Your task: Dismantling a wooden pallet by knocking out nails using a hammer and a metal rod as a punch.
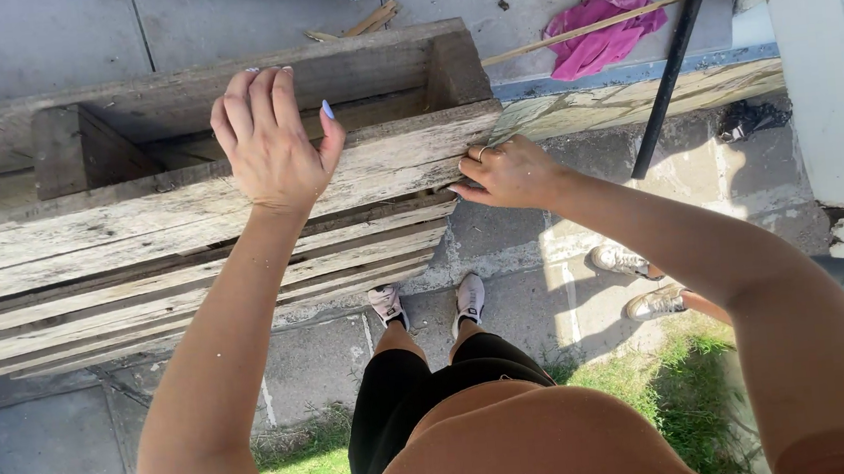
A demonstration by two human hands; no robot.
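Note:
A weathered wooden pallet [91,233] stands on its edge in front of me, leaning toward a raised ledge. My left hand [269,139] rests on the pallet's top board, fingers spread apart, holding nothing. My right hand [507,172] grips the right end of that same top board [405,153], fingers curled around its corner. My legs and pale shoes [427,302] stand on the paving below the pallet.
A black sledgehammer [674,57] leans on the ledge at the right, next to a pink cloth [601,27] and a thin wooden stick [596,25]. Another person's shoes [636,280] stand at my right. Grass lies below, a white door frame [821,75] at far right.

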